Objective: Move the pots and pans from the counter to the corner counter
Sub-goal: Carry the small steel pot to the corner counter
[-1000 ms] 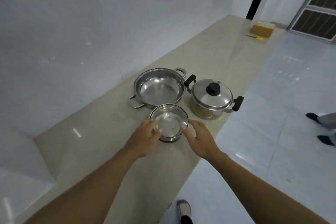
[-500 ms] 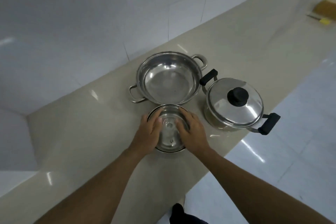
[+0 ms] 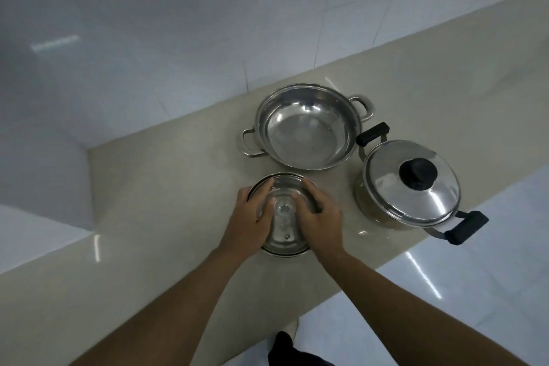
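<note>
From my remote seat I see both hands on the small pot (image 3: 281,236), which sits on the counter (image 3: 166,193) close to its front edge, nearest me of the three vessels. The left hand (image 3: 247,218) cups the pot's left side, with its fingers curled over the rim and its thumb lying on the glass lid (image 3: 280,187). The right hand (image 3: 320,218) does the same on the right: fingers bent across the lid's edge, index finger reaching toward the far rim. The clear knob (image 3: 283,207) shows between the two thumbs. Whether the pot's base rests on the counter or is just clear of it, I cannot tell — the hands cover its sides.

Behind it stands the open pan (image 3: 307,131), just apart. To the right is the big pot (image 3: 411,187) — steel lid on, black handles — close beside the pan.
</note>
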{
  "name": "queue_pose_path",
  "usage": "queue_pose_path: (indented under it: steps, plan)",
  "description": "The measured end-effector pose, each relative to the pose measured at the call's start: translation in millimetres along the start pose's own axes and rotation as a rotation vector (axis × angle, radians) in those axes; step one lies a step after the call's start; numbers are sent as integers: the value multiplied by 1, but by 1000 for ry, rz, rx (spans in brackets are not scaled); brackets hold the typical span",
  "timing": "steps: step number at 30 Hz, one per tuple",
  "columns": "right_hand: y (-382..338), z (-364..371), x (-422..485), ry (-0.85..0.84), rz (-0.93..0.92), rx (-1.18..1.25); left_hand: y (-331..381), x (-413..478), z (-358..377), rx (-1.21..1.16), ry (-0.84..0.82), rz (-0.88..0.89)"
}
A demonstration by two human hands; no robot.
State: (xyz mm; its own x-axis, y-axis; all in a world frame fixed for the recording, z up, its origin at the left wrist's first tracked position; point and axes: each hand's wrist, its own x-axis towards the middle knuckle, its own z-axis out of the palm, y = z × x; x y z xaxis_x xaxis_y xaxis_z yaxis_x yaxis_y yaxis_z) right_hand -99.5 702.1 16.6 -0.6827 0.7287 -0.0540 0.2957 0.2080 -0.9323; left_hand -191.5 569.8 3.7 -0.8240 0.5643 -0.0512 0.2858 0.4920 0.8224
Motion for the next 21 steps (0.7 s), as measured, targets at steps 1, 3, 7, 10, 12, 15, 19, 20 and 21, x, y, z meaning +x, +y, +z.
queue_pose_path:
  steps: [1,3,7,10,12,15,19,20,21]
  plan:
    - [-5,3,-4,-2,-4,6,0,-5,-6,5,18,1]
    - [-17,10,-12,-6,-21,16,1,-16,-20,13,56,10]
    - [-47,29,-33,-35,-65,35,0,-45,-58,9,147,38]
    - [-73,51,-61,-82,-108,64,-5,-77,-96,28,240,67]
    - [-93,69,-88,-126,-151,73,-14,-105,-123,49,299,71]
    - [-111,91,-119,-163,-163,119,-21,-137,-156,64,325,46]
    - [-153,142,-189,-300,-208,168,-42,-214,-224,74,470,-5]
    - [-162,154,-207,-332,-216,182,-48,-233,-238,85,499,-23]
    - [-170,166,-224,-360,-224,197,-54,-250,-252,96,522,-42]
